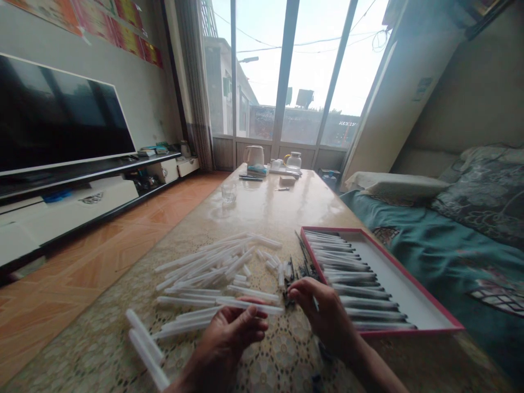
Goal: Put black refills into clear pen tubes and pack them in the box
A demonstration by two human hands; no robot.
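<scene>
Left hand (229,333) w/ fingers pinching a white tube (249,305) is being held beside right hand (323,311), pinching a dark refill (291,292); approx. half being judged done—tray (409,284) part-filled, loose tubes (204,267) left on worktop (286,207).

No lettering is legible anywhere: the colourful wall posters (123,27) and a sticker on the white column (422,87) blur beyond reading.
</scene>
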